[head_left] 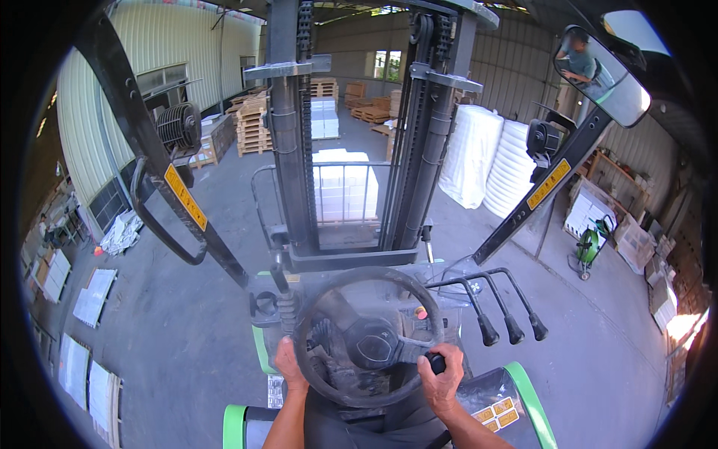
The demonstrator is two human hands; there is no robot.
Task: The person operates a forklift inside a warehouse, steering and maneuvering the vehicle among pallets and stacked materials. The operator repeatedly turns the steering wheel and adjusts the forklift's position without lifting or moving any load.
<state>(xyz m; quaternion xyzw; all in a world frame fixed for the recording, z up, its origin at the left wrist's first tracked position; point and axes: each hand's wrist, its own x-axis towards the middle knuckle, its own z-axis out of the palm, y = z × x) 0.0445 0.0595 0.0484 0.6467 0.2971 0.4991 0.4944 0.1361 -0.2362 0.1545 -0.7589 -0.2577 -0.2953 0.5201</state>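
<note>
A black steering wheel (372, 275) is in front of me in a forklift. My left hand (290, 364) is closed at the wheel's left rim, its fingers mostly hidden. Just above that hand stands a lever with a ribbed grey grip (286, 310). My right hand (446, 370) is wrapped round the black spinner knob (436, 364) on the wheel's lower right. Three bent control levers (514, 329) with black knobs stand to the right, apart from my hand. A red button (421, 313) shows through the wheel.
Ahead rises the dark mast (288, 150), with a white stack (344, 187) seen through it. Wooden pallets (253, 127) stand far left. Tall white wrapped rolls (471, 157) and a green wheeled reel (588, 245) are at right. Flat stacks (96, 297) line the left floor. A mirror (606, 75) hangs upper right.
</note>
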